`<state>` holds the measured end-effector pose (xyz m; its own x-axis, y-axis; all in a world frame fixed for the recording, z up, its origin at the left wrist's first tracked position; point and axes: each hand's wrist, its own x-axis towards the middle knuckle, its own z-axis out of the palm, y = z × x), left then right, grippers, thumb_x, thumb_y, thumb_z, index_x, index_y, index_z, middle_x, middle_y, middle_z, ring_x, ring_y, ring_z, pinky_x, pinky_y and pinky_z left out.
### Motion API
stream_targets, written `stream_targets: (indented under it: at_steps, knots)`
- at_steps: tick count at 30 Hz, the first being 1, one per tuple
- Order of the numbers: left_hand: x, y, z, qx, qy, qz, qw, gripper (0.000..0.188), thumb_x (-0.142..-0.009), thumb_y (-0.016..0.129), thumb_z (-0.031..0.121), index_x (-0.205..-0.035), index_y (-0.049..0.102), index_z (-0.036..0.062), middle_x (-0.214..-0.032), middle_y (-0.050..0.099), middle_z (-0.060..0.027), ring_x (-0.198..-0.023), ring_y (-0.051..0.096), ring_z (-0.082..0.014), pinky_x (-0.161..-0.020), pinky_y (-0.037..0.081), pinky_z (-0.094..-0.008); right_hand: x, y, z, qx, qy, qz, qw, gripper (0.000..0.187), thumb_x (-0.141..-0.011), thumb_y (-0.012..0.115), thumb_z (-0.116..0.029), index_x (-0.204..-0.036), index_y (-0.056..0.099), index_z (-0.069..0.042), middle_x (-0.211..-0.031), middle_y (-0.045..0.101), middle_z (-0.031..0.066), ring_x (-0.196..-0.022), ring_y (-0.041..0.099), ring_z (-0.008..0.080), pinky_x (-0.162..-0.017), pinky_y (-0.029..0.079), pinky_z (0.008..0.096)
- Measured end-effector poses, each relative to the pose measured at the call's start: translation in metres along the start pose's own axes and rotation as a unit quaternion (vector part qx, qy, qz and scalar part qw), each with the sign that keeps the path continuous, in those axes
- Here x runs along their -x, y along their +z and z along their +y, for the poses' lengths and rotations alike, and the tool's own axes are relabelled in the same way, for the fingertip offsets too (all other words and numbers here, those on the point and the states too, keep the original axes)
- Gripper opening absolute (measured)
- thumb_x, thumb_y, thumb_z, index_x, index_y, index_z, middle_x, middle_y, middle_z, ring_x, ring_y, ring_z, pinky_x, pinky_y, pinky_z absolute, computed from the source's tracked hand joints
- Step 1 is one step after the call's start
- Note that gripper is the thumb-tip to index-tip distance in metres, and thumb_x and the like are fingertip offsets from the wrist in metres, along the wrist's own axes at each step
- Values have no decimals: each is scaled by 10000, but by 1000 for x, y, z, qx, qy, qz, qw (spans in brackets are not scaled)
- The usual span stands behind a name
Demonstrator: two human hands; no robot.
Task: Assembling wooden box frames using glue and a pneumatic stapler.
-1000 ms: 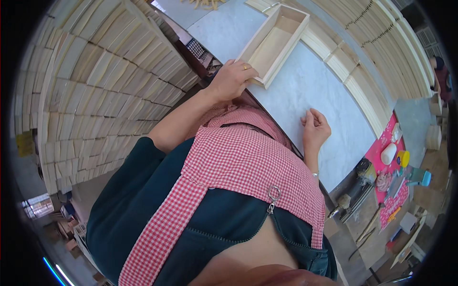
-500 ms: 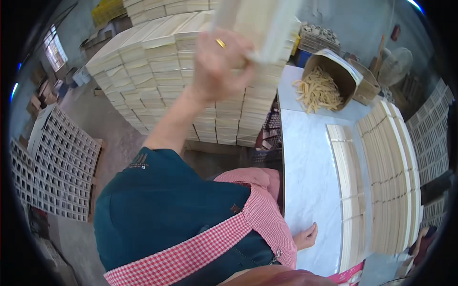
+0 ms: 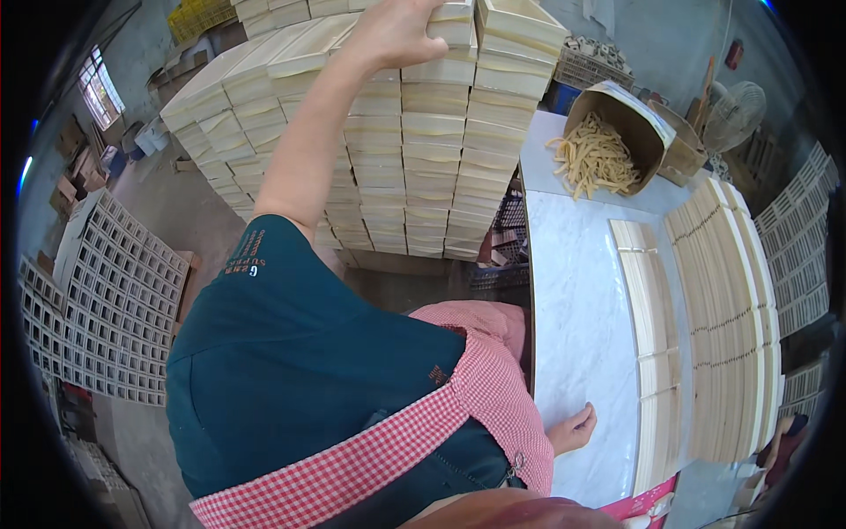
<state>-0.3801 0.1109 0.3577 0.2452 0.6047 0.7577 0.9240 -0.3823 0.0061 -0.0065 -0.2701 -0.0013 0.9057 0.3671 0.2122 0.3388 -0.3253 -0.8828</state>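
My left hand (image 3: 394, 35) is stretched out to the top of a tall stack of pale wooden trays (image 3: 370, 167). Its fingers are closed on the edge of a wooden tray (image 3: 454, 31) up there; the fingertips are partly cut off by the upper edge of the picture. My right hand (image 3: 575, 429) rests low over the white marble-patterned table (image 3: 582, 335), beside my apron. Its fingers are curled together, and nothing shows in them. Nearest to it on the table is a row of thin pale wooden strips (image 3: 650, 353).
A larger row of wooden boards (image 3: 727, 326) stands at the table's right. At its far end a cardboard box (image 3: 626, 132) lies tipped, with tan strips (image 3: 595, 159) spilling out. Slatted white stacks (image 3: 119, 300) stand on the left floor. Behind the table is a fan (image 3: 738, 110).
My left hand has carried a wooden tray away from me onto the top of the stack, straightening the arm. My right hand has stayed by the table.
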Motion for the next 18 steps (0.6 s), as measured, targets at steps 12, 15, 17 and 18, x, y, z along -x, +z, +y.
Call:
stream_targets:
  at_steps: [12, 15, 17, 18]
  knots:
    - [-13, -1, -14, -182, 104, -39, 977, 622, -895, 667, 487, -1322, 634, 35, -1303, 655, -186, -1216, 606, -304, -1002, 483, -388, -33, -9, 15, 72, -51, -45, 995, 325, -902, 584, -64, -1208, 661, 15, -1065, 712, 160, -924, 667, 259, -853, 529, 345]
    - [14, 18, 39, -61, 105, 77, 990, 546, -917, 704, 458, -1320, 636, 97, -1233, 697, -95, -1078, 678, -237, -909, 543, -338, -74, -36, 14, 68, -46, 27, 996, 270, -913, 561, -34, -1152, 678, 6, -1015, 724, 143, -889, 682, 268, -832, 532, 345]
    - [27, 52, 102, 114, 248, 99, 957, 438, -891, 760, 253, -1299, 657, 130, -1243, 696, -46, -1095, 668, -194, -930, 540, -331, -109, -65, 39, 195, -119, 75, 971, 316, -879, 564, -26, -1177, 667, -13, -1082, 710, 163, -937, 669, 325, -838, 533, 387]
    - [40, 73, 146, 218, 290, 63, 930, 464, -869, 760, 186, -1317, 647, 141, -1292, 668, -61, -1165, 636, -229, -983, 511, -342, -127, -79, 61, 276, -138, 88, 947, 340, -855, 569, -27, -1182, 663, -30, -1101, 688, 164, -957, 647, 351, -843, 529, 413]
